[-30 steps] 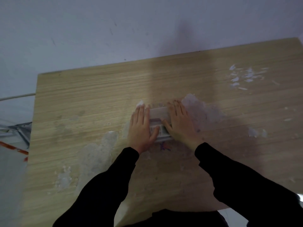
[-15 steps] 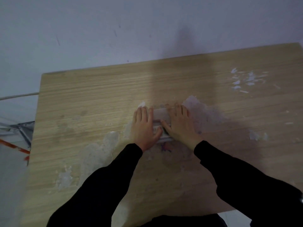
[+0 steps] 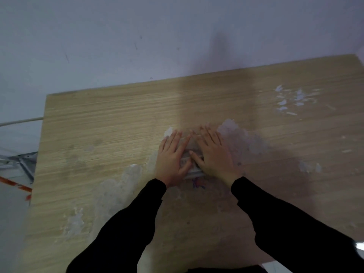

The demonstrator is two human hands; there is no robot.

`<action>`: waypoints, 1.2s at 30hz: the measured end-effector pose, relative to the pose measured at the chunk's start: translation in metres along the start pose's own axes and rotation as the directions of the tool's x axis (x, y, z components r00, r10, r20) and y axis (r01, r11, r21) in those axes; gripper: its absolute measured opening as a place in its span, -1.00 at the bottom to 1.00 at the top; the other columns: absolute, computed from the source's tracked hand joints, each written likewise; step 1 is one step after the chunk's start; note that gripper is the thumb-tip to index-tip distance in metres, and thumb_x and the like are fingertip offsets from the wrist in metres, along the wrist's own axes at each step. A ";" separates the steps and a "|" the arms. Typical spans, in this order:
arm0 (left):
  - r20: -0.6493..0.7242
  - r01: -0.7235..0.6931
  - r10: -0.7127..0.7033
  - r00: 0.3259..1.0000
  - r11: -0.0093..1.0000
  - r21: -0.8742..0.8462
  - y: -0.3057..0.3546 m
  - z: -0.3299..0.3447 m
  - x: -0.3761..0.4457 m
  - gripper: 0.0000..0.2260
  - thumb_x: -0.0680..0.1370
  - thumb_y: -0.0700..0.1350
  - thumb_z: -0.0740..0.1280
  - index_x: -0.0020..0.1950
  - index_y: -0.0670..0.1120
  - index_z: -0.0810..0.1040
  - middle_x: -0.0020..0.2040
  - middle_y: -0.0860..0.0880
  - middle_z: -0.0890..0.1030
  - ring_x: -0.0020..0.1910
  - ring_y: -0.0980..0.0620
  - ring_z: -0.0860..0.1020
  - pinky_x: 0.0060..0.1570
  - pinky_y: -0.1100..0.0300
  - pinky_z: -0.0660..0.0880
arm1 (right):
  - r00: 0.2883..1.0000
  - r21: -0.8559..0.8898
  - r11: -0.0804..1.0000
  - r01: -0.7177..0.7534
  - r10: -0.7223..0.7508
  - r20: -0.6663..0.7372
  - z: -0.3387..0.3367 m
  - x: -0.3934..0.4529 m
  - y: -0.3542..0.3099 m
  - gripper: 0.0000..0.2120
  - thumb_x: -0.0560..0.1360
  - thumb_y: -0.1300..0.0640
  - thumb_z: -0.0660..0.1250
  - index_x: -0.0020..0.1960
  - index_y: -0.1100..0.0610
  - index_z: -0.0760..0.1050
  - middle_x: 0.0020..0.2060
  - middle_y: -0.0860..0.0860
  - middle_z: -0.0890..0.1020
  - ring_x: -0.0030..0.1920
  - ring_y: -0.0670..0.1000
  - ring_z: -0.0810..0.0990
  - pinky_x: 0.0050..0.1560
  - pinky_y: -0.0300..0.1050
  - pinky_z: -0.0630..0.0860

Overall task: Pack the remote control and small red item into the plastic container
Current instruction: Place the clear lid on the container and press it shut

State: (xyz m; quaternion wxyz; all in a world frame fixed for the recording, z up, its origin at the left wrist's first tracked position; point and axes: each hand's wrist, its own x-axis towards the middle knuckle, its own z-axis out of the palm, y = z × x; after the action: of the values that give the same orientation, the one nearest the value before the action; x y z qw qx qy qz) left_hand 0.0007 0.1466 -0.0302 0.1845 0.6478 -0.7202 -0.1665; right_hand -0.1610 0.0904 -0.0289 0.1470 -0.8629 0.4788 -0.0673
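Observation:
A small clear plastic container (image 3: 194,172) lies on the wooden table (image 3: 110,123) near its middle, mostly covered by both hands. My left hand (image 3: 171,159) lies flat on its left half, fingers pointing away from me. My right hand (image 3: 213,154) lies flat on its right half, thumb across the lid. Something pale shows through the lid between the thumbs; the frame is blurred and I cannot make out the remote control or the red item.
The tabletop has worn whitish patches (image 3: 118,186) and white flakes (image 3: 291,101) at the far right. A small purple-red mark (image 3: 198,183) lies just near the container. A grey wall stands behind the table. Metal frame parts (image 3: 21,160) and an orange strip (image 3: 13,184) lie left of it.
Both hands have stayed pressed on the container. The fingers have drawn closer together over the lid. The view has shifted slightly.

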 end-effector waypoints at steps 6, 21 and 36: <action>-0.241 0.161 -0.150 0.959 0.987 0.027 0.017 0.000 -0.018 -0.63 0.44 0.00 0.22 0.18 -0.14 0.47 0.27 -0.24 0.48 0.29 -0.22 0.40 0.25 -0.08 0.34 | 0.979 0.169 0.983 0.067 -0.032 -0.203 -0.007 -0.006 0.010 -0.64 0.47 0.01 0.26 0.18 0.18 0.46 0.20 0.19 0.53 0.28 0.20 0.44 0.31 0.05 0.32; -0.055 -0.146 0.147 0.988 0.989 0.030 0.118 0.050 0.011 -0.84 0.53 -0.24 0.28 0.08 -0.23 0.52 0.14 -0.24 0.56 0.16 -0.22 0.50 0.18 -0.01 0.45 | 0.968 0.036 0.972 0.233 -0.235 0.090 -0.056 -0.073 0.132 -0.67 0.53 0.19 0.24 0.28 0.21 0.42 0.35 0.24 0.43 0.41 0.22 0.32 0.44 0.13 0.18; 0.169 -0.261 0.240 0.956 0.959 0.115 0.300 0.148 0.204 -0.51 0.43 -0.27 0.26 0.38 -0.17 0.38 0.34 -0.26 0.47 0.35 -0.21 0.41 0.33 -0.03 0.38 | 0.968 -0.005 0.974 -0.226 0.224 -0.111 -0.150 -0.071 0.381 -0.68 0.46 0.10 0.08 0.03 0.11 0.56 -0.07 0.20 0.59 0.01 0.23 0.52 0.02 0.08 0.49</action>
State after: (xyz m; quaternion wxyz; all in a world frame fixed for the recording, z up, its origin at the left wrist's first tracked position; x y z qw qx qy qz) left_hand -0.3504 -0.0248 -0.0060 0.1038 0.5474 -0.8182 -0.1417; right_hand -0.5445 -0.0676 -0.0063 0.1196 -0.7993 0.5814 -0.0932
